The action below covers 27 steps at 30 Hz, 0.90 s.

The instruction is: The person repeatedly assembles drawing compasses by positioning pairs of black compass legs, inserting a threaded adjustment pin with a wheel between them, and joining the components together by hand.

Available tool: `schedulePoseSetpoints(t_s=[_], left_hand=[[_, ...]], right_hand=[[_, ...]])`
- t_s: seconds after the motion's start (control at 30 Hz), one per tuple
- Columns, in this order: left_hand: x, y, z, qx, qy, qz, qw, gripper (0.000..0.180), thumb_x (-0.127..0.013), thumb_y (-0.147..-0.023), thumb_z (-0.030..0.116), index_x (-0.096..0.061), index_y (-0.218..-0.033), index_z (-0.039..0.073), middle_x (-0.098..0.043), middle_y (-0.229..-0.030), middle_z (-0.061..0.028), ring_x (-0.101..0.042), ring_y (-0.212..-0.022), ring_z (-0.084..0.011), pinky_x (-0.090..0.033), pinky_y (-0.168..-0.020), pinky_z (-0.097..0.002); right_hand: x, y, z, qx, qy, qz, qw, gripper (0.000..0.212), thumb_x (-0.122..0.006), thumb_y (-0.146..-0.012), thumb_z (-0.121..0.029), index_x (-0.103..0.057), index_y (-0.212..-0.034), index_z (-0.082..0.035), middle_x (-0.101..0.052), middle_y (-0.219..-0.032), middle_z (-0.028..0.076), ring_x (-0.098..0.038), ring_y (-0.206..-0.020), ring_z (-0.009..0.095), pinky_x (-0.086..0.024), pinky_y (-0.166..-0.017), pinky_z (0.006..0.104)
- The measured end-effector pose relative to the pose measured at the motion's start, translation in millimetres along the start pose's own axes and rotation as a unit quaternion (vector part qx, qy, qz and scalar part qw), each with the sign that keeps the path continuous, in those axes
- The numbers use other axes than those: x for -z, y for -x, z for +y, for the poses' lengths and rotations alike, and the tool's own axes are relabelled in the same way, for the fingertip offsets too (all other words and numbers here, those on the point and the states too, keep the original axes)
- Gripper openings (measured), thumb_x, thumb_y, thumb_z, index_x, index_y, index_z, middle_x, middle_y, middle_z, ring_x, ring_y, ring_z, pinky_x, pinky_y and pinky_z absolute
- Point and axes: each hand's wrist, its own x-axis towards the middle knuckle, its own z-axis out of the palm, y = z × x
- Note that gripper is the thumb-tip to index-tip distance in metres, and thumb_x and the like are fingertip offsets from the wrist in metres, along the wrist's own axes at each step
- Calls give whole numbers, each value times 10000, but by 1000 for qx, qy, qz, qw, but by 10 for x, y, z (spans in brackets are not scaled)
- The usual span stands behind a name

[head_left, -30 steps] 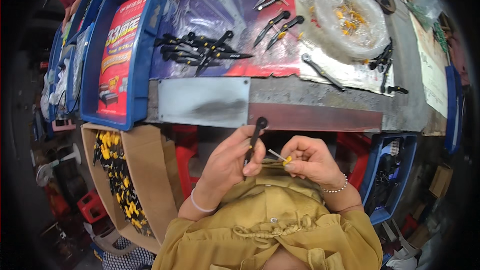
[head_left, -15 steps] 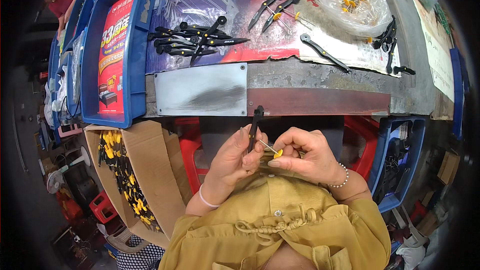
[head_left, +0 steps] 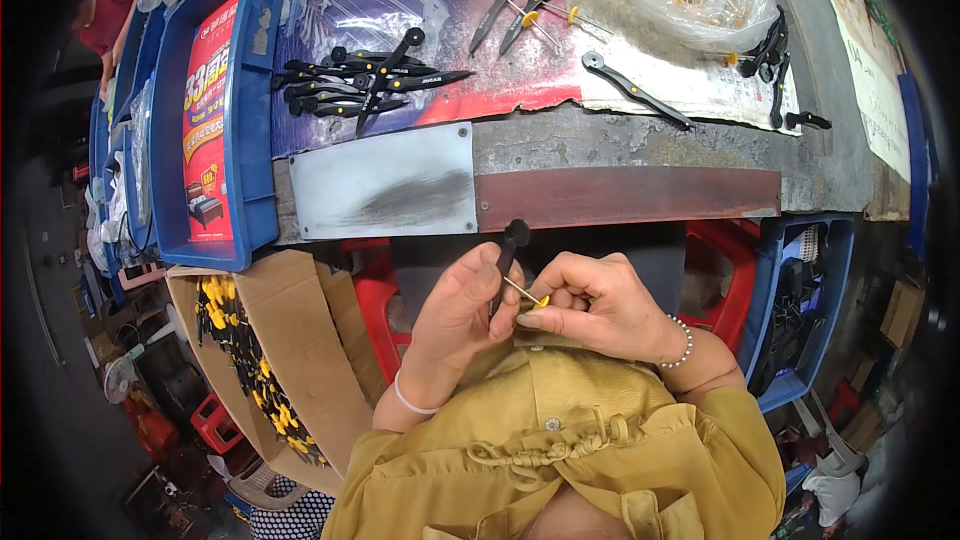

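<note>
In front of my chest, my left hand (head_left: pixel 452 310) is closed around a slim black plastic arm (head_left: pixel 514 236), its rounded end sticking up above the fingers. A metal pin with a yellow head (head_left: pixel 542 302) is pinched between the thumb and fingers of my right hand (head_left: pixel 610 312). The pin's shaft slants up and left, and its tip meets the side of the black arm; whether it has entered a hole is hidden. On the bench ahead lie similar black arms (head_left: pixel 635 90), two of them (head_left: pixel 538 15) with yellow-headed pins beside or through them.
A pile of black arms (head_left: pixel 370 80) lies left of centre on the bench. Far right, a clear plastic bag (head_left: pixel 715 25) holds yellow-headed pins. A blue crate (head_left: pixel 262 140), a cardboard box (head_left: pixel 310 340) of black-and-yellow parts and a blue bin (head_left: pixel 835 300) flank me. Another person (head_left: pixel 112 10) is far left.
My right hand has moved left with the pin, whose tip now reaches the black arm. The black arm has turned slightly in my left hand. The whole view has shifted a little.
</note>
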Motion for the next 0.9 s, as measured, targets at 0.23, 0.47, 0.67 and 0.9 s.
schedulePoseSetpoints(t_s=[0.23,0.47,0.67,0.9], left_hand=[[-12,31,-9,5,-135,62,989,87,-575,-881,99,-516,-878,35,-593,-746,-61,-546,-551,-111,-438,-473,-216],[35,134,22,-70,-200,144,967,100,-594,-867,106,-523,-913,53,-601,-720,-91,-509,-479,-122,-389,-434,-209],[154,136,54,23,67,79,994,219,-439,-958,220,-515,-1024,26,-451,-816,-39,-412,-534,-54,-374,-430,-158],[103,179,1,77,119,84,986,206,-508,-930,238,-523,-1027,57,-515,-839,-12,-440,-588,-40,-359,-460,-162]], right_hand=[[6,-16,89,-16,24,-48,998,145,-665,-782,-141,-574,-791,-29,-565,-562,106,-560,-464,180,-412,-460,271],[218,115,222,2,202,103,974,178,-677,-778,-158,-571,-785,-14,-570,-560,133,-582,-469,217,-417,-444,290],[92,144,88,-19,13,4,1000,150,-699,-775,-111,-579,-786,-21,-552,-535,37,-506,-467,53,-376,-445,215],[-90,24,90,-25,-20,-21,999,164,-692,-778,-142,-575,-802,-29,-557,-540,52,-517,-463,73,-387,-448,232]])
